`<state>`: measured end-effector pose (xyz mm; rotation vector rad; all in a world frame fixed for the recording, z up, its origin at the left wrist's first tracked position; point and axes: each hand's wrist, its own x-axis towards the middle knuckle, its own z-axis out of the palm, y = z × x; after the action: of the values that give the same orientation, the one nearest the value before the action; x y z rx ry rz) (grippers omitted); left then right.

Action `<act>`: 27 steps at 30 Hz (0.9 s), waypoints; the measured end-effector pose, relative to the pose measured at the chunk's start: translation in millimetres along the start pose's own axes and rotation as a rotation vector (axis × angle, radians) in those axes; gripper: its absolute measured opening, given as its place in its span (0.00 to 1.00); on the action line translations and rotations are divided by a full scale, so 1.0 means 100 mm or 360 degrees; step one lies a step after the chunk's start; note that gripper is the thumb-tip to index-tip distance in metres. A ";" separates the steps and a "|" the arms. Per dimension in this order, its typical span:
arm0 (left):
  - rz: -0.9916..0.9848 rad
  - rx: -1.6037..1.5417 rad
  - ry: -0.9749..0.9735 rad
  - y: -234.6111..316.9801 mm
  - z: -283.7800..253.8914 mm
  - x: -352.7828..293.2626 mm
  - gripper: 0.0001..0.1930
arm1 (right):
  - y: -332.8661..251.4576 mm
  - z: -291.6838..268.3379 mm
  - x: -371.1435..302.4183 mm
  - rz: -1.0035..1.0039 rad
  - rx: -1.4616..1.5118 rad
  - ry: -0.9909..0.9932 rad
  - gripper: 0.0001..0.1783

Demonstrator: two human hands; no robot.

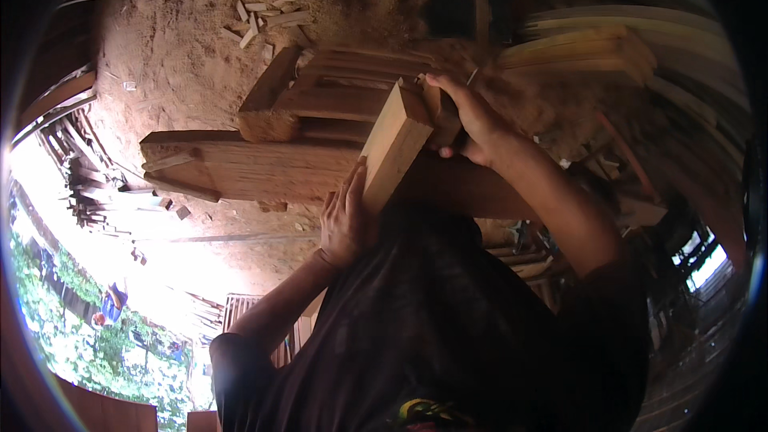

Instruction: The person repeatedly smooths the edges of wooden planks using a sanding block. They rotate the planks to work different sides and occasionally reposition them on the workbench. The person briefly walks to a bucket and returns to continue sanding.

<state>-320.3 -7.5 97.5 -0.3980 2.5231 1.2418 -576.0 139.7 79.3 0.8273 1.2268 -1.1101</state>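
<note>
A squared, pale wooden beam (398, 138) slants up and away from my body, its far end raised to a corner. My left hand (346, 220) is closed on its near left side, the fingers lying along the edge. At the far end my right hand (478, 124) grips a short brown wooden block (441, 116), thumb and fingers round its sides. The block sits against or right beside the beam's end; whether they are joined, I cannot tell. Below them lies a thick wooden plank (272, 170), partly hidden by the beam and my arms.
Just beyond the plank stands a slatted wooden frame (336, 84). Wood offcuts (268, 19) lie on the sawdust-covered ground (180, 48). Stacked boards (584, 52) fill the far right. A person in blue (113, 304) is outdoors at the left, by greenery.
</note>
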 end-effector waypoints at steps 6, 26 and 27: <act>-0.0077 -0.0001 -0.0027 0.02 -0.01 0.01 0.39 | -0.03 0.02 -0.19 -0.0052 0.0092 -0.0080 0.31; -0.0268 -0.0190 0.0082 0.11 -0.07 0.37 0.37 | 0.65 -0.54 -0.29 -0.0993 0.0291 0.0211 0.42; -0.0102 -0.0206 0.0130 -0.03 -0.05 0.57 0.37 | 0.70 -0.60 -0.45 -0.1063 0.0281 0.0289 0.43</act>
<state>-372.0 -19.6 76.2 -0.5663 2.4827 1.3952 -526.0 224.9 107.2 0.6699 1.6356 -1.7260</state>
